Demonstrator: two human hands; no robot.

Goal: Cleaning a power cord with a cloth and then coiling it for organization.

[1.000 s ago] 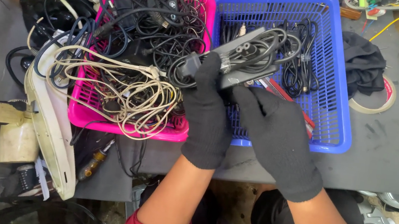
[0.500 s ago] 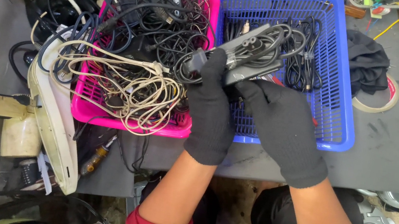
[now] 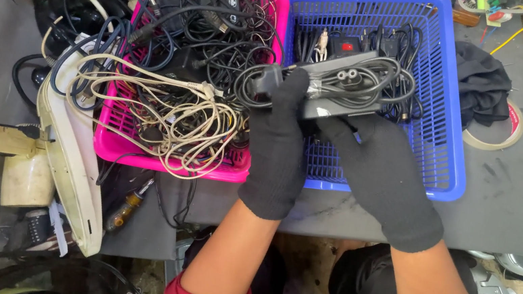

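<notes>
Head view looked down on a grey power brick [image 3: 339,100] with a black cord [image 3: 366,80] coiled around it. Both hands held it up over the blue basket [image 3: 444,135], near that basket's left wall. The left hand [image 3: 278,146], in a black glove, was closed around the left end of the brick, with its fingers curled up over the plug end of the cord. The right hand [image 3: 383,178], also in a black glove, was closed under the right part of the brick, holding it from below.

The cord looked neatly looped already, so that bit seemed done. The brick was not lying down in the blue basket yet. A few cords and a small black box with a red switch [image 3: 346,46] sat in there. The pink basket [image 3: 168,158] just beside it was full of tangled black and cream cords, so lots seemed left to sort.

Both baskets sat on a dark desk [image 3: 506,202]. A black cloth [image 3: 485,83] and a roll of tape [image 3: 496,129] lay to the right. A screwdriver [image 3: 128,207] lay below the pink basket.
</notes>
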